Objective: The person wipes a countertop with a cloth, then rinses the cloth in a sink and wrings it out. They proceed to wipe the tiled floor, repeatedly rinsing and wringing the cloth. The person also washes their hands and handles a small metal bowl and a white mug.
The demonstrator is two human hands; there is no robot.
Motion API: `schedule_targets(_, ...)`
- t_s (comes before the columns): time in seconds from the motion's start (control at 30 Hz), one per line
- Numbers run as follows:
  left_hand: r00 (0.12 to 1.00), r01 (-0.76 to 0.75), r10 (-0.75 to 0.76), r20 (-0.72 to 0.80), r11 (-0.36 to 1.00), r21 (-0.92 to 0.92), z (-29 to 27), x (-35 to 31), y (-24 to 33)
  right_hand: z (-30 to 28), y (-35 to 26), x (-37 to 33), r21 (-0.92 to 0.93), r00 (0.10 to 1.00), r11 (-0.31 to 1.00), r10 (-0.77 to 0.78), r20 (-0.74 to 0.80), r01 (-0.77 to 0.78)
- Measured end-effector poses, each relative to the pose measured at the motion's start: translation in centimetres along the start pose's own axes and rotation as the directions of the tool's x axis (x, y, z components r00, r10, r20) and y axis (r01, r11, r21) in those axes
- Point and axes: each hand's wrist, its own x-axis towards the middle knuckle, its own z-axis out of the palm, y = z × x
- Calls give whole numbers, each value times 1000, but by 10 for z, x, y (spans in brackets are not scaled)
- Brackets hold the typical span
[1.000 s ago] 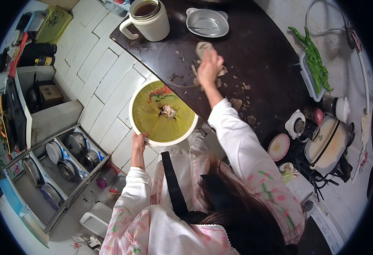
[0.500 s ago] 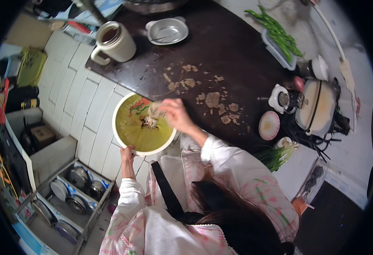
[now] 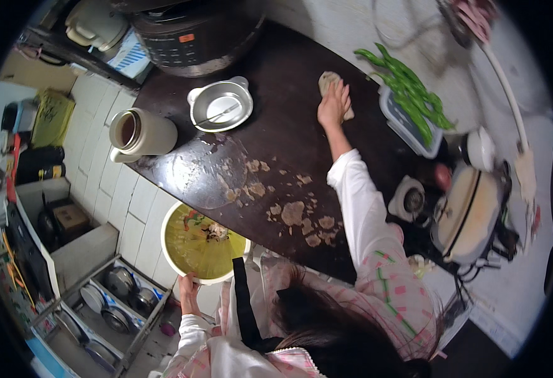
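Two-handed, we are risking a tipped bin (image 3: 185, 251) by reaching far: left hand (image 3: 189, 292) pinching its rim (image 3: 163, 238), right hand (image 3: 334, 107) holding a cloth (image 3: 329, 80) down.

Dark cooker (image 3: 191, 51), upper left, cut off by the top edge; upper centre, the right hand's grip (image 3: 334, 107) masks part of the cloth (image 3: 328, 80); scraps (image 3: 217, 232), left of centre, too small to name
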Motion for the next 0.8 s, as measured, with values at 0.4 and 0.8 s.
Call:
schedule_targets(0.4, 995, 13, -33, -95, 979, -204, 25, -25, -20, 63, -65, 85, 437, 892, 826, -439, 104, 356)
schedule_targets(0.8, 1000, 7, -9, -19, 992, -125, 5, 15, -31, -34, -132, -81, 549, 857, 795, -450, 249, 258)
